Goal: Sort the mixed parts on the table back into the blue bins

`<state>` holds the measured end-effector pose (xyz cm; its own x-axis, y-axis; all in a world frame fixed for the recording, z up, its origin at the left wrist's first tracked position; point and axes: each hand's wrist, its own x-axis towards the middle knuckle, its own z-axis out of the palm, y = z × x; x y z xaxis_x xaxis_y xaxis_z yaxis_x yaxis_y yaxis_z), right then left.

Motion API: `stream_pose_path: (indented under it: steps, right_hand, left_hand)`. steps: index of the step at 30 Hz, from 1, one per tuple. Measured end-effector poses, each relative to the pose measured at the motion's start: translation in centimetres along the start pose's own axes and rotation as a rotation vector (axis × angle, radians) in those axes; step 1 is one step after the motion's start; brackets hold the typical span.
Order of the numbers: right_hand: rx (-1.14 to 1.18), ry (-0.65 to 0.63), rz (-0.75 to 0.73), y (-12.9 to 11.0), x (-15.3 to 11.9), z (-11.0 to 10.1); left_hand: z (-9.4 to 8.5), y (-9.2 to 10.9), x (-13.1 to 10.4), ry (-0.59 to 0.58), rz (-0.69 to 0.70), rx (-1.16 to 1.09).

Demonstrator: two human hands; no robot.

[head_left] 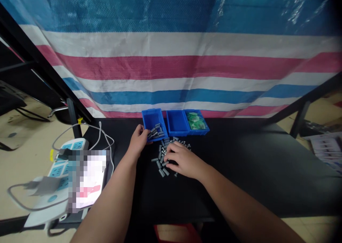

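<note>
My left hand (pixel 139 140) grips the left side of a small blue bin (pixel 152 117), thumb at its near corner. Several grey ribbed plastic pieces that look like wall plugs (pixel 156 132) lie in the near end of that bin. Just in front of it, a loose pile of similar grey plugs (pixel 161 172) and silver screws (pixel 188 146) spreads over the black table. My right hand (pixel 183 159) is over this pile, its fingers curved but apart, with the tips among the pieces. The palm hides part of the pile.
To the right of the held bin stand another blue bin (pixel 176 122) and one with green-and-clear packets (pixel 196 121). A white power strip (pixel 57 170), cables and a lit, blurred screen (pixel 92 179) sit at left. A striped sheet (pixel 171 68) hangs behind the black table (pixel 240 164).
</note>
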<state>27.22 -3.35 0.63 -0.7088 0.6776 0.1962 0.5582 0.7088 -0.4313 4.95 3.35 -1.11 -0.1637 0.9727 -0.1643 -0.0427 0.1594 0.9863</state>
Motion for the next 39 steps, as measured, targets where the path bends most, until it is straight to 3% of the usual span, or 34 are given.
stream_pose_path:
  steps: [17, 24, 30, 35, 39]
  right_hand:
    - [-0.001, -0.042, -0.041, -0.4, 0.3, 0.0]
    - [0.357, 0.161, 0.059, 0.1, -0.5, -1.3]
    - [0.555, 0.041, 0.089, 1.3, -0.9, -1.1]
    - [0.912, 0.322, 0.232, 1.4, 0.2, 0.4]
    - [0.886, 0.227, 0.303, 1.5, 0.1, 0.6]
  left_hand:
    - [0.0, 0.1, -0.1, -0.011, 0.0, -0.022]
    - [0.0, 0.1, -0.1, -0.015, -0.001, -0.004]
    - [0.0, 0.3, -0.2, -0.002, -0.004, 0.004]
    - [0.0, 0.1, -0.1, -0.019, -0.003, -0.014]
    - [0.0, 0.2, -0.2, -0.023, 0.003, -0.018]
